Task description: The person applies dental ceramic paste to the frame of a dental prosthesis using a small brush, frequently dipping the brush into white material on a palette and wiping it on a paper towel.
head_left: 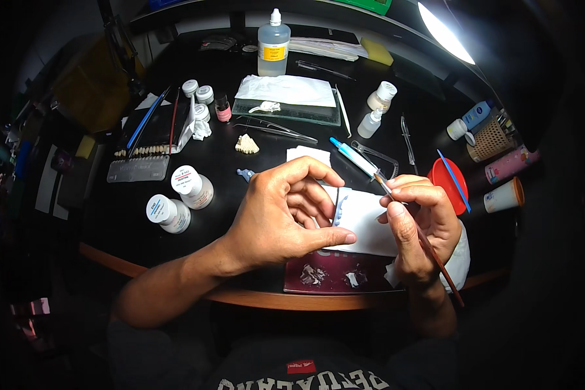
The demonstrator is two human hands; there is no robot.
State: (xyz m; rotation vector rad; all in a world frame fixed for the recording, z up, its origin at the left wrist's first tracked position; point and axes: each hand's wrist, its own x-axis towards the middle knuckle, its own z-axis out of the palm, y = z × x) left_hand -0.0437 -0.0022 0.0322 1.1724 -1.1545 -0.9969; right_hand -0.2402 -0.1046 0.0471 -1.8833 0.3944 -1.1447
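Note:
My left hand (pixel 273 211) curls with its forefinger and thumb on either side of a bluish-white row of small tooth shapes (pixel 340 209), like a dental bridge. The exact contact of the fingers on it is partly hidden. In my right hand (pixel 422 227) a thin paintbrush (pixel 430 252) with a reddish-brown handle is pinched between thumb and fingers. Its tip points up and left, apart from the tooth row. White folded tissue (pixel 374 231) lies beneath both hands. Just beyond the brush tip rests a blue and white pen-like tool (pixel 354 156).
Two white-capped jars (pixel 194 186) stand left of my left hand. A tooth model (pixel 246 144), tweezers (pixel 276 129) and a glass slab (pixel 240 112) lie farther back. A clear bottle (pixel 273 49) is behind them. At right are a red lid (pixel 443 179) and a cup (pixel 504 195).

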